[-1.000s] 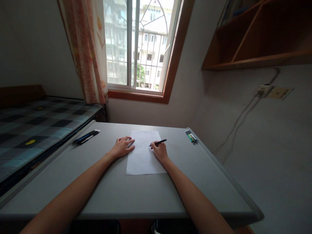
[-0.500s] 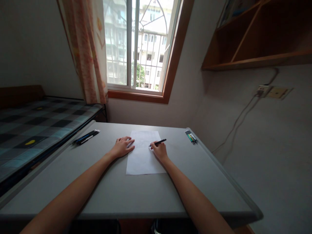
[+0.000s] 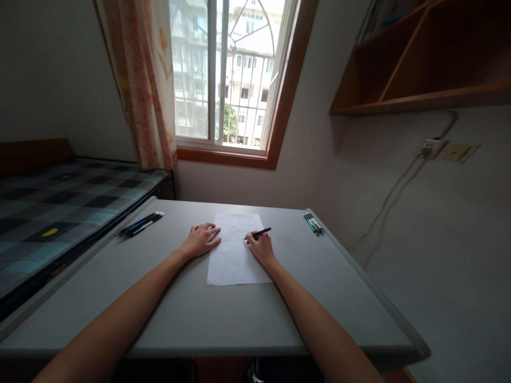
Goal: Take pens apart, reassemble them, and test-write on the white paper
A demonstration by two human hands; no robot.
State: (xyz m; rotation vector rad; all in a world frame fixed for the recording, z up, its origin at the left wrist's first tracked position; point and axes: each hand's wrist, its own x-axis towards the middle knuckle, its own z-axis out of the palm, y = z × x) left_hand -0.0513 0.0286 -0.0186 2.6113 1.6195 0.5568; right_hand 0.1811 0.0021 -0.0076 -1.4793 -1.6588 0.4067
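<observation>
The black pen [image 3: 261, 232] is held in the closed grip of the right hand [image 3: 261, 247], tip on the sheet of paper [image 3: 233, 263] on the desk [image 3: 199, 314], and, being pinned only at its left edge by the flat, open left hand [image 3: 202, 240], the sheet could be dragged askew by a hard stroke.

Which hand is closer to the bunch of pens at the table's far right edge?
Right. The right hand, holding a black pen on the paper, sits left of those pens; the left hand rests at the sheet's opposite edge, farther away.
</observation>
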